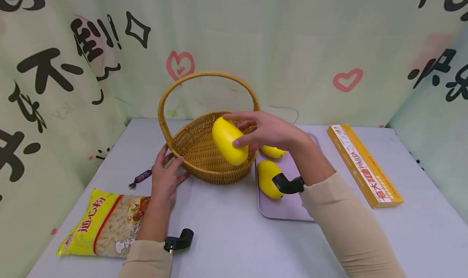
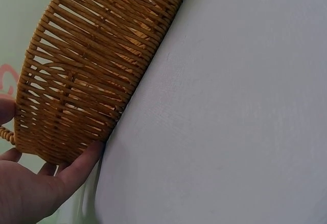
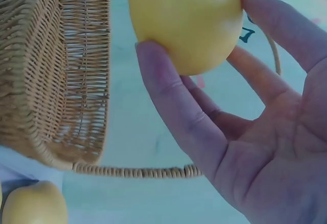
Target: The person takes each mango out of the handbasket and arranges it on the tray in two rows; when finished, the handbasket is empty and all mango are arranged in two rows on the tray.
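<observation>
My right hand (image 1: 270,130) grips a yellow mango (image 1: 227,142) between thumb and fingers, above the right part of a wicker basket (image 1: 215,177). In the right wrist view the fingertips press on the sides of this mango (image 3: 186,25). The basket stands on the table with its arched handle (image 1: 208,74) upright, and its visible inside is bare wicker. My left hand (image 1: 166,174) holds the basket's left side, thumb at the rim and fingers along the outer wall. On a purple tray (image 1: 285,214) lie two more mangoes, one nearer (image 1: 268,176) and one partly hidden behind my right hand.
A yellow bag of pasta (image 1: 106,225) lies at the front left, partly behind my left forearm. Next to it is a small purple-wrapped candy (image 1: 140,178). A long orange pasta box (image 1: 365,166) lies right of the tray. A printed curtain (image 1: 300,46) hangs behind the table.
</observation>
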A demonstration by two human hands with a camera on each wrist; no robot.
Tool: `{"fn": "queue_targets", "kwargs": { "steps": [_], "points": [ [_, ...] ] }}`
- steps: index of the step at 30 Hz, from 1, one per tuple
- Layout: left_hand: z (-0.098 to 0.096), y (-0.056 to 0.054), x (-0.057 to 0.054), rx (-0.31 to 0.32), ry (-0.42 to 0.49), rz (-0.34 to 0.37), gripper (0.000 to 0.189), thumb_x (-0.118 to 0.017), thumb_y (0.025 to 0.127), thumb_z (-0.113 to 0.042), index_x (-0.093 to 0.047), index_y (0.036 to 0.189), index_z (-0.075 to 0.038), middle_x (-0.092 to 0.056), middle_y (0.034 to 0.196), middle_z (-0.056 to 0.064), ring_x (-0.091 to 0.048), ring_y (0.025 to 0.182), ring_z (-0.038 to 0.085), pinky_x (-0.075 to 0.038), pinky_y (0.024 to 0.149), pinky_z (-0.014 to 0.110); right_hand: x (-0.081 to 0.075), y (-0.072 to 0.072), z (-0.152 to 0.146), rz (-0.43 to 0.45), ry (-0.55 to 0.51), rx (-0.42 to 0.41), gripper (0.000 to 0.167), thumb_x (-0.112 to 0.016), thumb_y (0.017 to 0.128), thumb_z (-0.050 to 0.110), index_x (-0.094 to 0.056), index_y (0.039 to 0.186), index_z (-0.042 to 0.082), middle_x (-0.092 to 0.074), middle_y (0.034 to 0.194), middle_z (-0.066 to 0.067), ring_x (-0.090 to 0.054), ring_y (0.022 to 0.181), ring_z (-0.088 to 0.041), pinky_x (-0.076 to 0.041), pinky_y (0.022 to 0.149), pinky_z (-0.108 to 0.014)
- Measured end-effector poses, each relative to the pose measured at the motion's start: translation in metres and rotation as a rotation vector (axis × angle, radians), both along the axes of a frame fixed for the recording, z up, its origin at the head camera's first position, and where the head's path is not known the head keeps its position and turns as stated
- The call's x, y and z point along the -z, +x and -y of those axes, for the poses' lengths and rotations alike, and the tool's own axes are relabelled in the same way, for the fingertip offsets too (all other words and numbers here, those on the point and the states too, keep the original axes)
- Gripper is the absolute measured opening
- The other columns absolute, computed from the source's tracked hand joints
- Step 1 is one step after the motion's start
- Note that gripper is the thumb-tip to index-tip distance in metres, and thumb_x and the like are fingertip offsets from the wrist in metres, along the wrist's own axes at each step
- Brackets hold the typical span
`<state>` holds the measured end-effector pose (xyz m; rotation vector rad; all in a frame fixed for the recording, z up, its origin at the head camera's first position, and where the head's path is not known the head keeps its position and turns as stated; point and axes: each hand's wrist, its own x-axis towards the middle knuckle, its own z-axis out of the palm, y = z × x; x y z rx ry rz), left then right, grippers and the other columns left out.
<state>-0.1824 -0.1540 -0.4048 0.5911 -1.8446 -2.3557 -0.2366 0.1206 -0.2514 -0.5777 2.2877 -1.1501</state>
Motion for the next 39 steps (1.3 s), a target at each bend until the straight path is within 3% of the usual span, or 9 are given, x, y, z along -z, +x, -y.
{"fn": "queue_targets", "kwargs": {
  "steps": [6,10,14,21,27,35,39],
  "points": [
    [0.000,-0.001,-0.001,0.004,0.008,-0.001,0.073,-0.058,0.103,-0.012,-0.025,0.165,-0.033,-0.032,0.165,0.010,-0.051,0.137,0.028,-0.053,0.105,0.054,0.001,0.014,-0.020,0.044,-0.041,0.037,0.069,-0.080,0.090,0.027,-0.050,0.150,0.047,-0.048,0.148,-0.006,-0.070,0.096,-0.032,-0.060,0.084,-0.040],
    [0.001,0.001,-0.001,-0.010,0.010,0.003,0.074,-0.058,0.103,-0.011,-0.025,0.165,-0.034,-0.033,0.165,0.009,-0.051,0.136,0.027,-0.054,0.104,0.054,0.005,0.022,-0.029,0.039,-0.087,0.004,0.070,-0.079,0.091,0.024,-0.049,0.153,0.039,-0.050,0.146,-0.010,-0.068,0.102,-0.033,-0.059,0.082,-0.038],
    [0.002,0.002,-0.003,-0.012,0.003,-0.001,0.075,-0.058,0.103,-0.011,-0.025,0.165,-0.034,-0.034,0.164,0.008,-0.051,0.136,0.026,-0.053,0.104,0.054,0.010,0.028,-0.039,0.005,-0.070,-0.021,0.072,-0.078,0.092,0.025,-0.046,0.156,0.034,-0.050,0.148,-0.013,-0.065,0.116,-0.030,-0.061,0.091,-0.040],
    [0.001,0.001,-0.002,-0.009,0.000,0.000,0.074,-0.059,0.103,-0.012,-0.026,0.165,-0.035,-0.035,0.164,0.008,-0.051,0.136,0.027,-0.053,0.105,0.053,0.014,0.042,-0.061,-0.063,0.019,0.048,0.071,-0.079,0.090,0.030,-0.048,0.153,0.042,-0.054,0.149,-0.007,-0.064,0.122,-0.025,-0.054,0.101,-0.047],
    [-0.001,0.000,-0.001,-0.011,-0.002,0.004,0.073,-0.058,0.103,-0.012,-0.027,0.164,-0.035,-0.035,0.163,0.008,-0.052,0.136,0.028,-0.054,0.104,0.053,0.018,0.052,-0.082,-0.062,-0.001,0.093,0.071,-0.078,0.091,0.027,-0.047,0.154,0.039,-0.052,0.149,-0.010,-0.063,0.120,-0.028,-0.058,0.095,-0.041],
    [-0.002,0.001,-0.002,-0.016,-0.002,0.000,0.073,-0.058,0.103,-0.011,-0.026,0.165,-0.034,-0.035,0.164,0.008,-0.051,0.135,0.026,-0.054,0.104,0.053,0.022,0.066,-0.110,-0.102,0.039,0.168,0.074,-0.077,0.093,0.033,-0.042,0.157,0.040,-0.045,0.156,-0.010,-0.055,0.132,-0.032,-0.058,0.092,-0.034],
    [-0.002,0.001,-0.002,-0.014,0.000,0.003,0.073,-0.058,0.103,-0.011,-0.025,0.165,-0.034,-0.034,0.164,0.008,-0.051,0.136,0.026,-0.053,0.105,0.054,0.027,0.072,-0.122,-0.109,0.030,0.203,0.076,-0.076,0.093,0.029,-0.040,0.160,0.031,-0.043,0.156,-0.014,-0.053,0.131,-0.036,-0.060,0.088,-0.031]
  ]
}}
